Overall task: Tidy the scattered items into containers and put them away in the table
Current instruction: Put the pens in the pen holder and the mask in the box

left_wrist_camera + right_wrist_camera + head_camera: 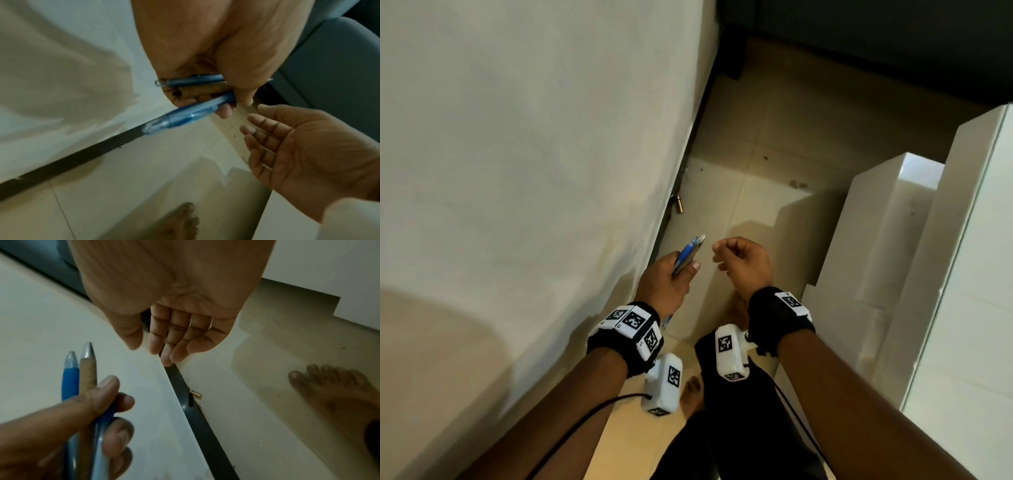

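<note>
My left hand (683, 269) grips a bundle of pens (690, 251) over the right edge of the white table (517, 137). The left wrist view shows two blue pens (190, 113) and a brown pen (203, 91) between them, pinned by the thumb. In the right wrist view the pen tips (87, 352) point away from me, beside a blue pen (70, 381). My right hand (724, 257) hovers just right of the pens, a short gap apart, with fingers loosely curled and nothing in it. Its bare palm (304, 146) faces the pens.
A dark strip (197, 418) runs under the table's edge above the tiled floor (739, 192). A small brass cylinder (678, 205) lies on the floor by that edge. White cabinet blocks (887, 222) stand at the right. My bare foot (693, 394) is below the hands.
</note>
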Demonstrator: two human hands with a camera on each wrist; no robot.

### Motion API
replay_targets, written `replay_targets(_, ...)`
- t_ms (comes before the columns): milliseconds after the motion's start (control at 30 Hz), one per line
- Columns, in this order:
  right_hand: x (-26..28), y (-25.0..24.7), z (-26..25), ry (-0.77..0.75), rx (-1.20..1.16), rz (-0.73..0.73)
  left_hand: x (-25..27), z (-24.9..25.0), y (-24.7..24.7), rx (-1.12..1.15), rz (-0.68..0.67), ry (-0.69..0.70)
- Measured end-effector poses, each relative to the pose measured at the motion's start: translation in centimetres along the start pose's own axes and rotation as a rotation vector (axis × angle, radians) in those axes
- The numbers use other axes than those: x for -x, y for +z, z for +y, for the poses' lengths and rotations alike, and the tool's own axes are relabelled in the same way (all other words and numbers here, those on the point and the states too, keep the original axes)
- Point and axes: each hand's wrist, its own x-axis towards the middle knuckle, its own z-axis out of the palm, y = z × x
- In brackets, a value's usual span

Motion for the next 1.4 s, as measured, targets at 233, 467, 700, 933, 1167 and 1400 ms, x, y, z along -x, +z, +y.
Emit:
replay_targets(233,-1.8,-3.9,-6.2,-0.098,0.026,-0.029,-3.1,7.7,1.3,0.294,-0.261,-0.139)
replay_targets(467,-2.2,-11.1,-12.3,-0.389,0.483,0.006,-3.1,17.7,1.8,0.143,-0.551,-0.053)
replay_targets(700,1.1,-14.0,-9.4,-0.318,0.36,0.187,-0.6,19.5,2.8,0.082,-0.65,0.016)
replay_targets(933,8.0,-12.8,-6.0,-0.209,0.051,0.31,5.5,18.3,3.0,0.087,-0.665,0.065)
replay_targets(1167,15.0,-14.9,-3.5,-0.159,-0.048,0.506,11.4,18.1,3.9,0.2,-0.645,0.036)
replay_targets(1400,21.6,-18.9,-1.4,-0.136,-0.242,0.719,16.9,19.4,8.5,0.403,-0.499,0.011)
